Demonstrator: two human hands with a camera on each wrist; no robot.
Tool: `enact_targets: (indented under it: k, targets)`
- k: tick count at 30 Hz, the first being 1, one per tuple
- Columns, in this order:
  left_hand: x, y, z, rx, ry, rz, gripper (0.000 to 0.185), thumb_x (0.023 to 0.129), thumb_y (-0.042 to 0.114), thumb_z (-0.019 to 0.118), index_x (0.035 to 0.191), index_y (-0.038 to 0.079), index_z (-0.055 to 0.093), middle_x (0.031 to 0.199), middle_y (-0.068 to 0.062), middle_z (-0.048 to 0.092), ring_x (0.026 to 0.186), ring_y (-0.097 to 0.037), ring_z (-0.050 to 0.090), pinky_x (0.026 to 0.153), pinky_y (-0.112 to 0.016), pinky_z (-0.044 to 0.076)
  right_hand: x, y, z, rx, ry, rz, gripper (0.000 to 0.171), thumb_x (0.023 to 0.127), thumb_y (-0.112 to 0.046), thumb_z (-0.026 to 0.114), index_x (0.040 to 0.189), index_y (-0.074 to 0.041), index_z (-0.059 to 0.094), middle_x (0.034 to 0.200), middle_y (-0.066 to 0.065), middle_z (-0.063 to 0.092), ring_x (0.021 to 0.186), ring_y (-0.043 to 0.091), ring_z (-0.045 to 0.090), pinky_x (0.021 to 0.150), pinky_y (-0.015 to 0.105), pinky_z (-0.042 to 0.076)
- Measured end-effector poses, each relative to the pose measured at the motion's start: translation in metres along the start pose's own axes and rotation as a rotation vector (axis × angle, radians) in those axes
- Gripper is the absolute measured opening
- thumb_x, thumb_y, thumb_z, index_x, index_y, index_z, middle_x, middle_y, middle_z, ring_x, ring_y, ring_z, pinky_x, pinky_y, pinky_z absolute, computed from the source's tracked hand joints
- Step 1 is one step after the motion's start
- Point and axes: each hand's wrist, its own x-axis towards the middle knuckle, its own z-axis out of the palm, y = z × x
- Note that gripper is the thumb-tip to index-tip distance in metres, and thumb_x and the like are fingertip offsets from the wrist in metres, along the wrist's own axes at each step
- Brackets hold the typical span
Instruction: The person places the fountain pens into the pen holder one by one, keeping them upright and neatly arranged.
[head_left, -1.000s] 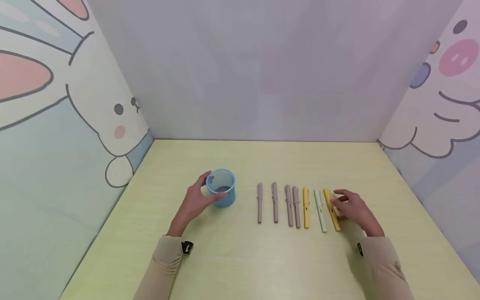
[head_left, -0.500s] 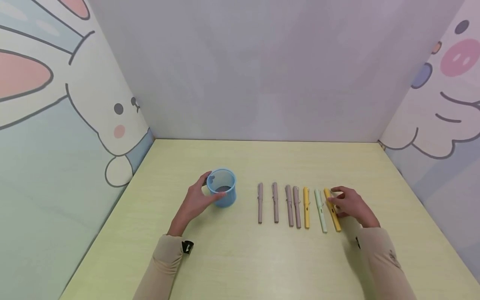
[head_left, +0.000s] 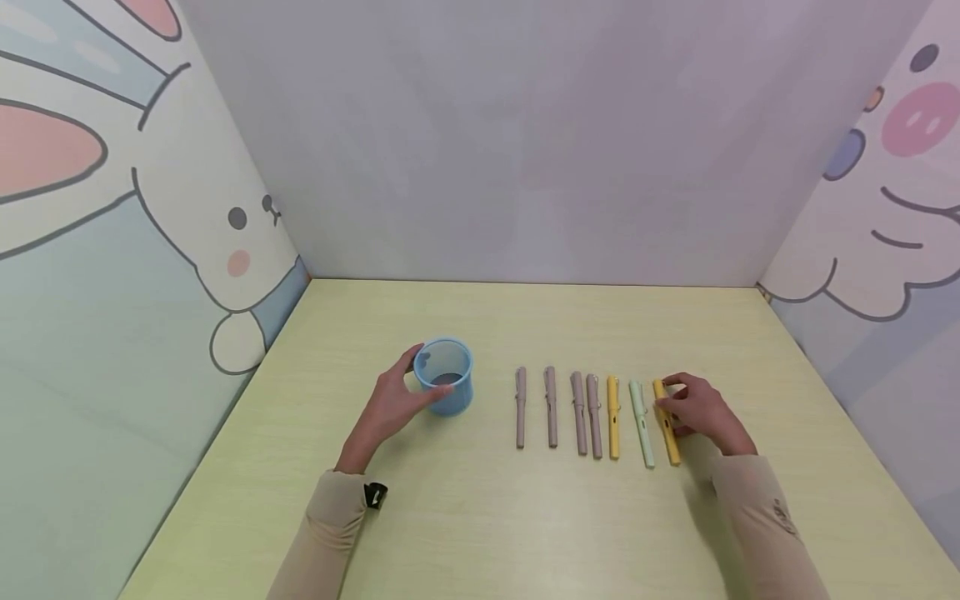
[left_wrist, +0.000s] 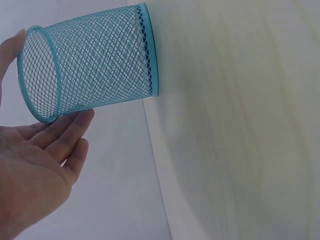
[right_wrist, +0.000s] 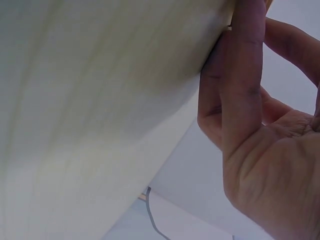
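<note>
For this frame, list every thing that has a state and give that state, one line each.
Blue mesh cup: upright on the table, holding no pens, left hand against its side.
Left hand: fingers curved round the cup.
Right hand: fingers on the rightmost yellow pen.
Rightmost yellow pen: lying flat, capped, slightly angled.
Green pen: lying flat, untouched.
Other yellow pen: lying flat.
Four mauve pens: lying flat, side by side.

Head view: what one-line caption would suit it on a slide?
Left hand holds a blue mesh cup; right hand pinches the outermost yellow pen in a row of seven on the table.
</note>
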Motion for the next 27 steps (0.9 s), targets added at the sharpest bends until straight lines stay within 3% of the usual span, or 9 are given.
enact_targets:
  k: [7, 15, 27]
  targets:
    - [0.000, 0.001, 0.000, -0.006, -0.008, -0.008, 0.092, 0.086, 0.047, 0.084, 0.157, 0.011, 0.040, 0.151, -0.014, 0.052, 0.143, -0.034, 0.043, 0.113, -0.062, 0.034, -0.002, 0.000, -0.001, 0.020, 0.005, 0.031, 0.055, 0.103, -0.014, 0.062, 0.144, 0.012, 0.036, 0.118, 0.034, 0.053, 0.084, 0.026, 0.064, 0.069, 0.037, 0.061]
    - [0.001, 0.001, 0.000, 0.010, 0.004, 0.000, 0.090, 0.086, 0.047, 0.083, 0.156, 0.011, 0.041, 0.149, -0.014, 0.054, 0.142, -0.033, 0.045, 0.112, -0.062, 0.035, -0.005, 0.005, -0.002, 0.133, -0.010, -0.016, 0.058, 0.104, -0.011, 0.059, 0.147, 0.015, 0.032, 0.117, 0.031, 0.054, 0.088, 0.026, 0.063, 0.070, 0.041, 0.062]
    - [0.001, 0.000, 0.001, 0.002, 0.005, -0.003, 0.091, 0.085, 0.045, 0.085, 0.157, 0.011, 0.041, 0.149, -0.015, 0.054, 0.141, -0.034, 0.045, 0.113, -0.063, 0.034, -0.011, 0.010, -0.005, 0.182, -0.003, -0.073, 0.057, 0.105, -0.011, 0.057, 0.148, 0.014, 0.031, 0.112, 0.027, 0.056, 0.085, 0.024, 0.061, 0.070, 0.042, 0.062]
